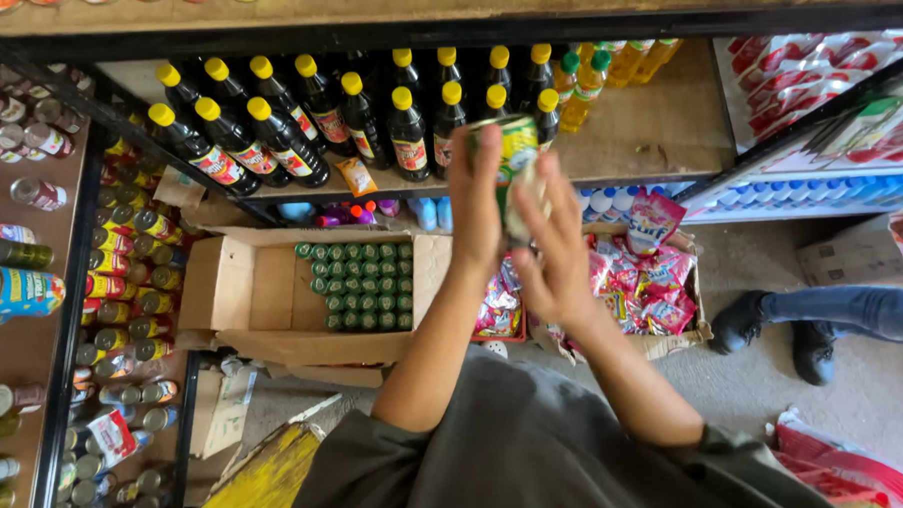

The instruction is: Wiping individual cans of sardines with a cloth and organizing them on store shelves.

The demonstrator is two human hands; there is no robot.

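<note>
Currently both hands hold one green-and-yellow can [514, 167] raised before the wooden shelf [657, 127] of dark yellow-capped bottles [267, 120]. Left hand [477, 198] wraps the can's left side, grip closed on it; right hand [555, 255] cups it from below, fingers pressed to it. Open cardboard box [243, 291] of green-lidded cans [363, 285] sits on the floor below. Looks like mid-transfer; next needs a free shelf spot.

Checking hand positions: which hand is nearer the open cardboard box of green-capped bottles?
Left. The left hand, gripping the green can, is just right of the box. The right hand, also on the can, is farther right.
</note>
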